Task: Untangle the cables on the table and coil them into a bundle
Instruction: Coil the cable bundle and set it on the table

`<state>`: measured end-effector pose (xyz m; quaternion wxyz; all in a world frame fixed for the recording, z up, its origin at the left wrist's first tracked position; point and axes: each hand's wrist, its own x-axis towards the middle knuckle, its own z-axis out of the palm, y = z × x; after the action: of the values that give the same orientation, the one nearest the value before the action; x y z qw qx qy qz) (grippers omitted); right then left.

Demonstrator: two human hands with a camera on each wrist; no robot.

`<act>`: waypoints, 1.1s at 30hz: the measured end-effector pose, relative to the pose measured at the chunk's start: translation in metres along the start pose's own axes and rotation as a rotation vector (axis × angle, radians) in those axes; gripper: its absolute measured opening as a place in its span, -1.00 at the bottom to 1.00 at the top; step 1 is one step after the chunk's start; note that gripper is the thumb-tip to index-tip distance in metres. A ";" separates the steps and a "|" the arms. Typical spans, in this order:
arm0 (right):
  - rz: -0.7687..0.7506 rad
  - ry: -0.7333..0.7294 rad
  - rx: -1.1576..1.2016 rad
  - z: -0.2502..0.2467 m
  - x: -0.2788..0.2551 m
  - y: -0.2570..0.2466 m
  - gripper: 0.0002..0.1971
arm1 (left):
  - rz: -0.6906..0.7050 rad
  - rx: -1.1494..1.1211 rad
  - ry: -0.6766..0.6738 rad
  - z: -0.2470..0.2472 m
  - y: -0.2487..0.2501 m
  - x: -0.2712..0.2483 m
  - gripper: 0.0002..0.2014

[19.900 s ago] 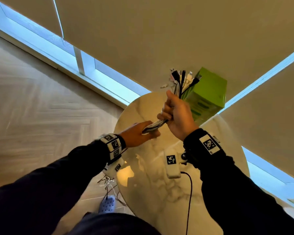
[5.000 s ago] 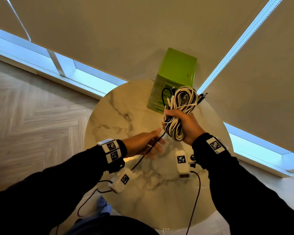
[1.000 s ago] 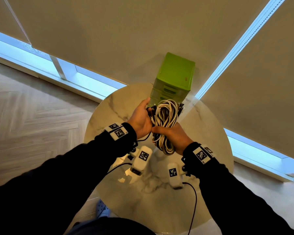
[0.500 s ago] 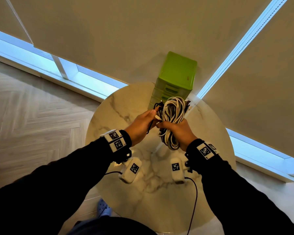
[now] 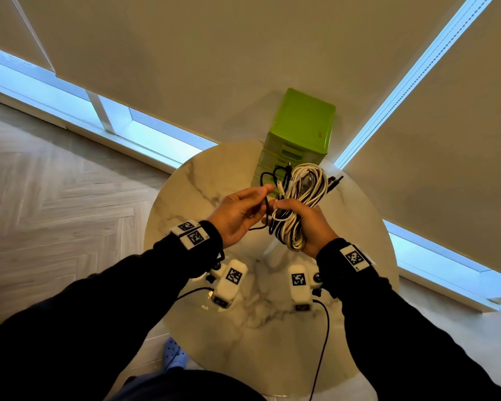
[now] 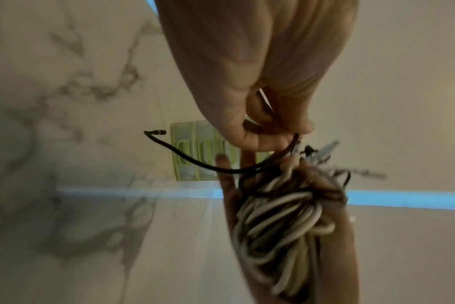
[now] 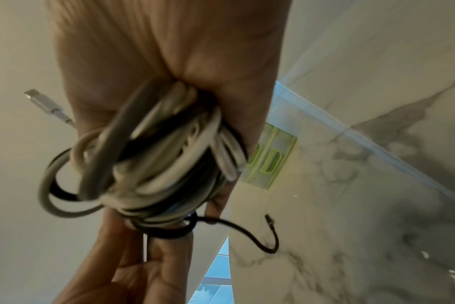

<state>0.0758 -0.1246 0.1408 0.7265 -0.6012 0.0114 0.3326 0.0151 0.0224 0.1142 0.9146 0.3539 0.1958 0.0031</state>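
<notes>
A coiled bundle of white and black cables [image 5: 305, 192] is held up over the round marble table [image 5: 272, 328]. My right hand [image 5: 294, 215] grips the bundle's lower half in a fist, which shows close up in the right wrist view as the bundle [image 7: 164, 160]. My left hand [image 5: 262, 198] sits just left of it and pinches a thin black cable [image 6: 221, 169] between thumb and fingers. That cable's loose plug end [image 6: 156, 132] curls free to the side. A silver connector [image 7: 39, 100] sticks out of the bundle.
A green plastic drawer box [image 5: 301, 131] stands at the table's far edge, right behind the bundle. Pale roller blinds [image 5: 185, 68] hang beyond it. Wood floor [image 5: 55, 212] lies to the left. My shoe [image 5: 172, 354] shows below the table's near rim.
My left hand has come down from the bundle's upper left side and now pinches the thin black cable beside it. The right hand has kept its grip on the bundle.
</notes>
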 end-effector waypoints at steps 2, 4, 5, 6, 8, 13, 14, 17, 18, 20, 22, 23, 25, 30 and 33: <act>-0.015 0.016 0.006 0.000 -0.001 -0.002 -0.58 | 0.040 0.101 0.008 0.001 -0.004 -0.001 -0.80; -0.025 0.002 -0.041 0.001 -0.003 -0.003 -0.57 | 0.102 0.197 0.010 0.003 -0.005 0.000 -0.77; -0.024 -0.017 -0.070 0.000 -0.005 -0.004 -0.60 | 0.139 0.256 0.014 0.004 -0.004 0.001 -0.77; -0.018 -0.039 -0.101 0.000 -0.007 -0.005 -0.63 | 0.173 0.309 0.026 0.004 -0.002 0.001 -0.78; -0.009 -0.083 -0.156 0.001 -0.011 -0.004 -0.65 | 0.214 0.359 0.047 0.004 0.005 0.002 -0.84; -0.100 -0.085 -0.168 0.007 -0.012 -0.001 -0.67 | 0.253 0.354 0.040 0.007 0.008 0.000 -0.86; -0.120 -0.063 -0.166 0.007 -0.011 0.000 -0.67 | 0.269 0.358 0.059 0.006 0.006 -0.001 -0.86; -0.141 -0.008 -0.159 0.008 -0.011 0.002 -0.70 | 0.293 0.361 0.072 0.007 0.000 -0.007 -0.82; -0.143 0.008 -0.148 0.008 -0.011 0.003 -0.70 | 0.286 0.364 0.065 0.007 -0.001 -0.009 -0.80; -0.144 0.029 -0.131 0.007 -0.010 0.003 -0.68 | 0.227 0.355 0.065 0.004 -0.003 -0.010 -0.78; -0.138 -0.001 -0.130 0.006 -0.010 0.002 -0.65 | 0.129 0.303 0.072 0.002 -0.003 -0.011 -0.77; -0.129 -0.024 -0.138 0.006 -0.011 0.001 -0.64 | 0.087 0.269 0.071 0.001 -0.002 -0.012 -0.77; -0.103 -0.069 -0.153 0.006 -0.012 0.000 -0.64 | 0.016 0.213 0.057 0.000 -0.002 -0.014 -0.79; -0.141 0.006 -0.166 0.005 -0.013 -0.003 -0.78 | 0.091 0.376 0.138 -0.008 -0.005 -0.008 -0.85; -0.209 0.043 -0.139 0.005 -0.014 -0.011 -0.88 | 0.116 0.665 0.164 -0.019 -0.011 -0.008 -0.69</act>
<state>0.0685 -0.1276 0.1579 0.7134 -0.6550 -0.0591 0.2420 -0.0005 0.0252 0.0970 0.7287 0.6416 0.2386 0.0194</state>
